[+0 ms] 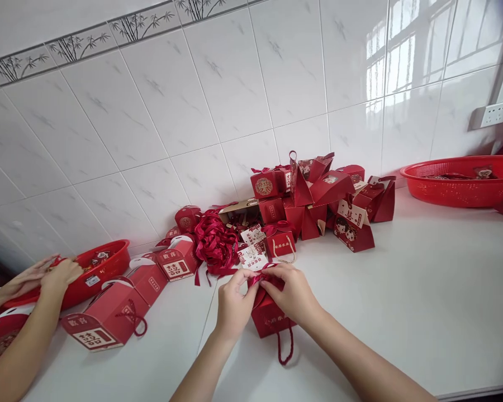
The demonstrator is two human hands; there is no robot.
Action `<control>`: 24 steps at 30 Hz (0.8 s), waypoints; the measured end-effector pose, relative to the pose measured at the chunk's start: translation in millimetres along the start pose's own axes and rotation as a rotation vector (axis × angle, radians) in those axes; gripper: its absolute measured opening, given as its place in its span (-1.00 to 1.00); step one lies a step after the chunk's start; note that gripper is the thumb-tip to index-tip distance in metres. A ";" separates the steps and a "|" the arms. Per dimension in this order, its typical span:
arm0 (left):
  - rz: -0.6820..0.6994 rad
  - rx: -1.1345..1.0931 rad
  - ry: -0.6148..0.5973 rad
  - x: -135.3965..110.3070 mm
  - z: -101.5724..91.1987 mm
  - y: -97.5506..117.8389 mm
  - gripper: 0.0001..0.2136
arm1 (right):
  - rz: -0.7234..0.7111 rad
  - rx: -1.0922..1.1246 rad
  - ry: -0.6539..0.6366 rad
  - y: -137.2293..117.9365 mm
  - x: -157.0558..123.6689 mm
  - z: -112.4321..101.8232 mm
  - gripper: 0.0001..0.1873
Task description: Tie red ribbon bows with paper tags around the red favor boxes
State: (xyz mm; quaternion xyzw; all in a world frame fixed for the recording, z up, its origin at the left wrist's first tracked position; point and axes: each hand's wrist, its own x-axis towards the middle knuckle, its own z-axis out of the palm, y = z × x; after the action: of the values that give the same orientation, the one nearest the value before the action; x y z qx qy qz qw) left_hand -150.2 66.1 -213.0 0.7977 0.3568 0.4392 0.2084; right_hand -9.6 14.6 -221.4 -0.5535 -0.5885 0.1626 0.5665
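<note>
A small red gift box [272, 318] stands on the white tabletop in front of me, its dark red cord handle [285, 349] hanging down the near side. At its top, my left hand [237, 298] pinches a red ribbon [255, 277] between thumb and fingertips. My right hand [291, 293] has its fingers closed on the same ribbon from the other side and covers part of the box top. Just behind the hands are a red box with a pale rope handle [281, 245] and white printed cards [254, 254]. A heap of red ribbons [216, 240] lies to their left.
Piled red gift boxes [314, 195] stand against the tiled wall. Larger red boxes [109, 312] line the left side. Another person's hands [61, 276] reach into a red plastic basket [119, 259] at left. A second red basket [456, 190] sits at right, below a wall socket [497, 114].
</note>
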 end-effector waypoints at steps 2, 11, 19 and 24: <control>0.016 0.012 0.000 1.5 -0.2 -3.0 -0.97 | 0.032 -0.027 0.017 0.7 0.4 0.2 -0.80; 0.038 -0.101 -0.119 7.7 -1.1 -8.7 -0.93 | 0.211 -0.014 -0.046 2.3 1.1 -2.6 -0.88; -0.004 -0.311 -0.129 19.7 8.8 -9.7 -0.88 | 0.230 0.198 -0.224 10.5 7.6 -10.6 -0.71; 0.013 -0.355 -0.203 29.4 8.0 -12.9 -0.86 | 0.257 0.355 -0.090 15.3 9.7 -5.8 -0.55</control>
State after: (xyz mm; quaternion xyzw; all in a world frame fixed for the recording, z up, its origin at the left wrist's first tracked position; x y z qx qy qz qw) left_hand -137.9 96.6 -209.3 0.7910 0.2458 0.4137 0.3778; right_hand 4.9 25.3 -227.4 -0.5077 -0.5001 0.3590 0.6027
